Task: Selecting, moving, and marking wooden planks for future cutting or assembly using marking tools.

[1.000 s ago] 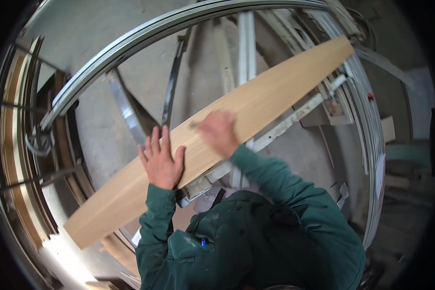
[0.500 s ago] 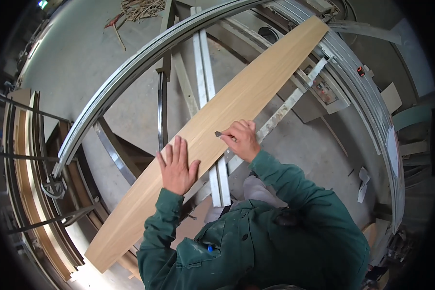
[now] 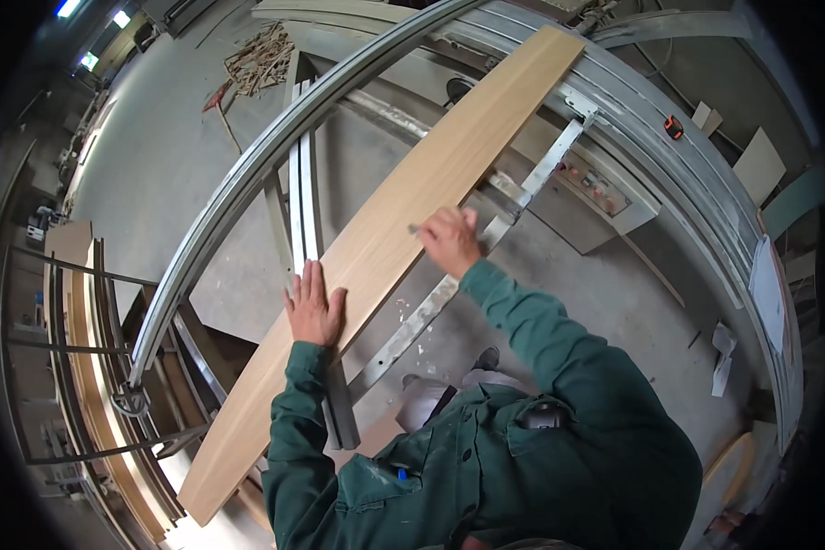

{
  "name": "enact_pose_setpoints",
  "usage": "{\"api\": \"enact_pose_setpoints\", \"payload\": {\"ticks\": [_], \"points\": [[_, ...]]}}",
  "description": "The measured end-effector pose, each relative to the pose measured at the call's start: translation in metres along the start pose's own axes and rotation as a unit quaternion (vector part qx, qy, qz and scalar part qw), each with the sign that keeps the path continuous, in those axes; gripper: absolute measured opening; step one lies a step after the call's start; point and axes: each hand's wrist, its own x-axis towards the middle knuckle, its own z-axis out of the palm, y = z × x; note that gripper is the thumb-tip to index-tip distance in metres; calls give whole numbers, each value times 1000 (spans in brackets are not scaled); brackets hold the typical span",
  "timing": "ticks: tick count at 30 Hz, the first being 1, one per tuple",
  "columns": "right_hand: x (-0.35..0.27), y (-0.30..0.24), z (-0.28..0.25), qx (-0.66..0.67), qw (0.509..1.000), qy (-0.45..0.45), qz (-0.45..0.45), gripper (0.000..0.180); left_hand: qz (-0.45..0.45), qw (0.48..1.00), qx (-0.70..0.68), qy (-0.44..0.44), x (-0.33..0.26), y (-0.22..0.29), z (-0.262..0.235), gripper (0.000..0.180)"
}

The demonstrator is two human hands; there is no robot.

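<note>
A long, pale wooden board (image 3: 387,213), tapering toward its ends, lies aslant across a metal frame. My left hand (image 3: 315,310) rests flat on it near the edge closest to me, fingers spread. Farther along the same edge, my right hand (image 3: 453,242) is closed, its thumb and fingers pinched on a small, flat, dark grey piece (image 3: 415,228). That piece is at the board's surface; blur hides its exact kind and whether it touches the wood.
A grey metal rail (image 3: 238,174) curves past the board's far side. On the right-hand rail sits a small orange-and-black device (image 3: 674,127). A rack of long strips (image 3: 101,367) stands at the left. Scrap sticks (image 3: 258,59) lie heaped on the floor.
The whole view has shifted, so the board appears farther left. My right hand stays pinched, now blurred by motion. My left hand remains flat on the board.
</note>
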Motion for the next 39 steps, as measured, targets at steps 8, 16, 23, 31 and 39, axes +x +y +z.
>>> {"api": "enact_pose_setpoints", "payload": {"ticks": [8, 16, 23, 31, 39], "points": [[67, 120, -39, -66, 996, 30, 47, 6, -40, 999, 35, -8, 21, 18, 7, 71], [92, 136, -53, -5, 999, -28, -31, 8, 72, 997, -10, -22, 124, 105, 26, 72], [180, 309, -118, -109, 978, 35, 174, 15, 141, 988, -52, -22, 212, 196, 50, 74], [234, 446, -161, -154, 958, 66, 231, 17, 116, 992, -50, -31, 263, 256, 66, 75], [214, 564, -243, -138, 935, 86, 315, 14, -22, 1000, -2, -11, 253, 268, 71, 65]]}}
